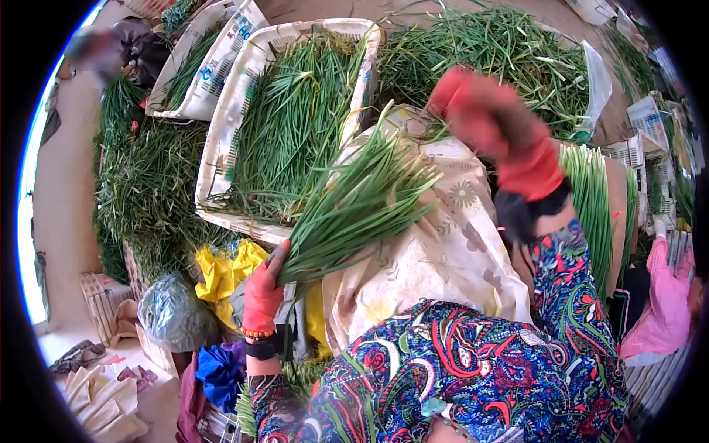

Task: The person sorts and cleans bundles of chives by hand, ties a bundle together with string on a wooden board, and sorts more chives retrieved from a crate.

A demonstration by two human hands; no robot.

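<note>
My left hand (264, 297), in a red glove, is closed around one end of a bunch of garlic chives (354, 207). The long green leaves fan out to the upper right over a flowered cloth (450, 244) on my lap. My right hand (491, 122), also in a red glove, is raised past the far end of the bunch, close to a loose heap of greens (509, 52). Motion smears its fingers, so its grip is unclear. Just beyond the bunch stands a white plastic crate (221, 140) filled with more chives (299, 111).
Upright chives (588, 214) stand at my right. On the left are a dark green heap (151, 170), a yellow bag (225, 269) and a stuffed clear plastic bag (176, 314). Other people are at the upper left (140, 52) and far right, in a pink sleeve (665, 303).
</note>
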